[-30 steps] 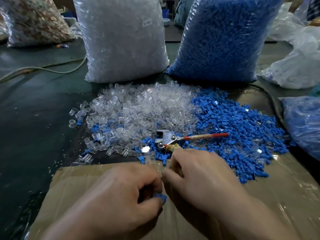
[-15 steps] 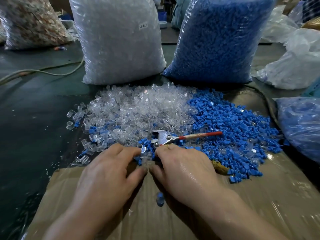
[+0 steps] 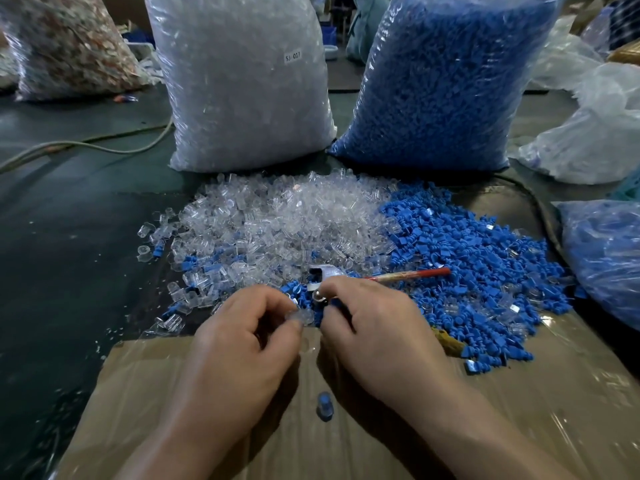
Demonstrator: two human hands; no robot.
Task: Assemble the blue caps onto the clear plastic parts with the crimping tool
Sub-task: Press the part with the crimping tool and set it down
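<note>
A heap of clear plastic parts (image 3: 277, 220) lies beside a heap of blue caps (image 3: 478, 258) on the table. The crimping tool (image 3: 327, 271) lies between them, its red handle (image 3: 415, 273) pointing right and a yellow handle (image 3: 446, 341) showing from under my right hand. My left hand (image 3: 249, 337) pinches a clear part (image 3: 300, 317) between thumb and forefinger. Fingers curled, my right hand (image 3: 374, 327) sits at the tool's head and pinches what looks like a blue cap (image 3: 325, 308). One capped piece (image 3: 325, 408) lies on the cardboard (image 3: 519, 410).
A big bag of clear parts (image 3: 242, 81) and a big bag of blue caps (image 3: 443, 81) stand behind the heaps. More bags sit at the right (image 3: 606, 258) and far left (image 3: 65, 46). A cable (image 3: 86, 145) crosses the dark table on the left.
Both hands moved forward from the cardboard to the heaps. A capped piece dropped onto the cardboard. My left hand has picked up a clear part.
</note>
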